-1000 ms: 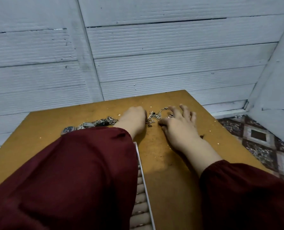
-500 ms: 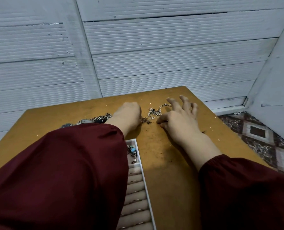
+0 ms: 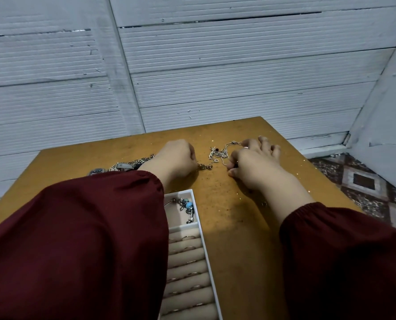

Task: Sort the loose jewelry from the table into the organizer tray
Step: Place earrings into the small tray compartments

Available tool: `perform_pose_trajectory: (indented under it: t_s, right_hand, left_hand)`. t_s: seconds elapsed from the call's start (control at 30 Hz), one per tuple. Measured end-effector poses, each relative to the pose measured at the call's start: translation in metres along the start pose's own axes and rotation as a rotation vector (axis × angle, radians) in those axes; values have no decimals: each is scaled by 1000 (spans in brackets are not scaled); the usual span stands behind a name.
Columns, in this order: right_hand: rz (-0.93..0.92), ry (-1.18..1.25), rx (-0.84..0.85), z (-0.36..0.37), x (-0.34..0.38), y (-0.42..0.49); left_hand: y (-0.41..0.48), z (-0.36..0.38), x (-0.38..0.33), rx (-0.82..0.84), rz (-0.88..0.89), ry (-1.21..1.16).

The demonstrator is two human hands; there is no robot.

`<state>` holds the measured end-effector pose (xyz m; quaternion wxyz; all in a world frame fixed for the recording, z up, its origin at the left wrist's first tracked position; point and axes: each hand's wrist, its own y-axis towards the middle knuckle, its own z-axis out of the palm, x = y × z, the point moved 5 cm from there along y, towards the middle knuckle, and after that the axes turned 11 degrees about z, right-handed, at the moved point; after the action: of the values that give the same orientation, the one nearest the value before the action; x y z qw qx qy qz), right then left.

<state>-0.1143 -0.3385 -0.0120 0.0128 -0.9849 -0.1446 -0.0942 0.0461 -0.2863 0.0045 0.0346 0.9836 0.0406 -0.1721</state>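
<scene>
Left grip [image 3: 175, 161] curled tight on the table [image 3: 238, 239], a small chain [image 3: 205, 166] right at its knuckles (pinched or only touching, I can't tell). Right grip [image 3: 254, 166] slack, fingers spread onto the tangle of silver chains [image 3: 220, 153] between my two grips. Beyond my left wrist sit a watch [image 3: 120, 166] and a darker chain pile [image 3: 141, 160]. Nearer me, the organizer tray [image 3: 206, 250] holds a beaded bracelet [image 3: 187, 206] and rings [image 3: 187, 249], so it's partly sorted, I reckon, with chains and watch left
</scene>
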Motion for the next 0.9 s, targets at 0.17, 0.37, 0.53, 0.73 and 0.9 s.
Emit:
perform_pose_trajectory:
  t_s: [0.17,0.37,0.53,0.73,0.9]
  right_hand:
    - [-6,-67,-23,0,1,1]
    - [-31,-103,-110,-5,2,-4]
    - [-48,-115,-96,-3,2,-2]
    - [-48,-46,-46,-3,-1,0]
    - [-28,131,-75,-5,-5,-3]
  left_hand:
    - [-3,-6,4,-55,-32,-136]
    - [-4,-10,6,-137,-35,-378]
    - [-7,-15,4,-203,-43,-540]
    - [-12,-21,1,-208,-39,-611]
    - [-15,-23,-2,-214,-46,-649]
